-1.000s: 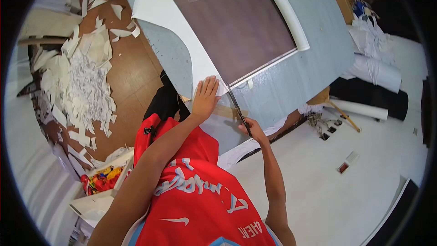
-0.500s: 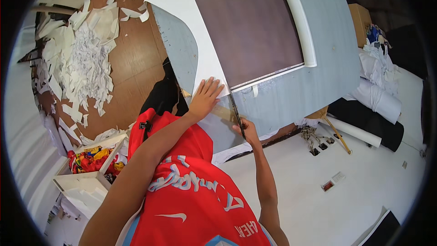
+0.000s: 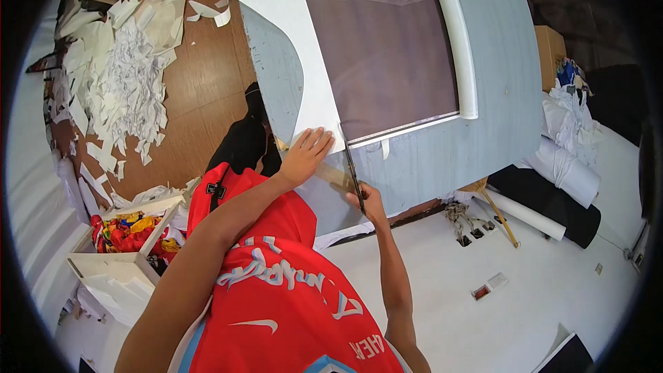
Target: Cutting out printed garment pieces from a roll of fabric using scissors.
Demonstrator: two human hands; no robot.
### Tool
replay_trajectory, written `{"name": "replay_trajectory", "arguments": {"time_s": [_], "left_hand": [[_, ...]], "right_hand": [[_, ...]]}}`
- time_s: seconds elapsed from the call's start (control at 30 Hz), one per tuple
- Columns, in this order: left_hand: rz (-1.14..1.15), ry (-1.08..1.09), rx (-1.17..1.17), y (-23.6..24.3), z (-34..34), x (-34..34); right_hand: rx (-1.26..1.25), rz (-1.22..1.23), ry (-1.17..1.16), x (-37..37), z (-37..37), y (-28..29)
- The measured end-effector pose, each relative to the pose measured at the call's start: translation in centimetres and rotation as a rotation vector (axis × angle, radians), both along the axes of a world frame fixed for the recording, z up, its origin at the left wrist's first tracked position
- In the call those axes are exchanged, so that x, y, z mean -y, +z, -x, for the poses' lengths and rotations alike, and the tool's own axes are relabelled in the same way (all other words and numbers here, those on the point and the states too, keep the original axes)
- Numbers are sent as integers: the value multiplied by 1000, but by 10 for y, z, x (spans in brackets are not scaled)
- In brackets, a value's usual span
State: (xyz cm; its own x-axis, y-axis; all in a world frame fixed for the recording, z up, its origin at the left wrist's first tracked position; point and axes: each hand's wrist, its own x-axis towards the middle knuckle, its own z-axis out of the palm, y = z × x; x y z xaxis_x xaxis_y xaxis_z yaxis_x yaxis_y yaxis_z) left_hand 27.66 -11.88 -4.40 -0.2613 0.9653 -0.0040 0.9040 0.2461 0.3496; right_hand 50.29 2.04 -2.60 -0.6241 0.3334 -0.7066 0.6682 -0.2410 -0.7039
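Observation:
My left hand (image 3: 306, 157) lies flat with outstretched fingers on the near end of a white sheet (image 3: 319, 90). My right hand (image 3: 369, 202) is closed round the handles of long dark scissors (image 3: 353, 174). The blades point away from me and meet the white sheet at its near right corner, just right of my left fingers. A dark brown panel (image 3: 387, 55) lies beside the sheet, with a pale marked strip (image 3: 404, 128) along its near edge. The far ends of both run out of view.
A light blue table (image 3: 494, 48) carries the work, with a white roll (image 3: 459, 48) at the panel's right. Paper scraps (image 3: 128, 83) heap on the brown floor. A wooden box (image 3: 110, 273) of colourful cloth stands left; white and black rolls (image 3: 545, 200) lie right.
The scissors have moved slightly left and their blade tips now reach farther along the white sheet's right edge. The view has shifted a little. My left hand still lies on the sheet.

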Motion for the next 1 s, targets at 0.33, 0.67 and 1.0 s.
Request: {"name": "replay_trajectory", "arguments": {"time_s": [0.33, 0.67, 1.0], "left_hand": [[-39, -41, -63, 4, 4, 4], [-44, -82, -79, 9, 7, 12], [7, -114, -39, 8, 8, 16]], "right_hand": [[21, 137, -101, -1, 15, -1], [40, 69, -73, -1, 37, 2], [27, 41, -54, -7, 83, -5]]}}
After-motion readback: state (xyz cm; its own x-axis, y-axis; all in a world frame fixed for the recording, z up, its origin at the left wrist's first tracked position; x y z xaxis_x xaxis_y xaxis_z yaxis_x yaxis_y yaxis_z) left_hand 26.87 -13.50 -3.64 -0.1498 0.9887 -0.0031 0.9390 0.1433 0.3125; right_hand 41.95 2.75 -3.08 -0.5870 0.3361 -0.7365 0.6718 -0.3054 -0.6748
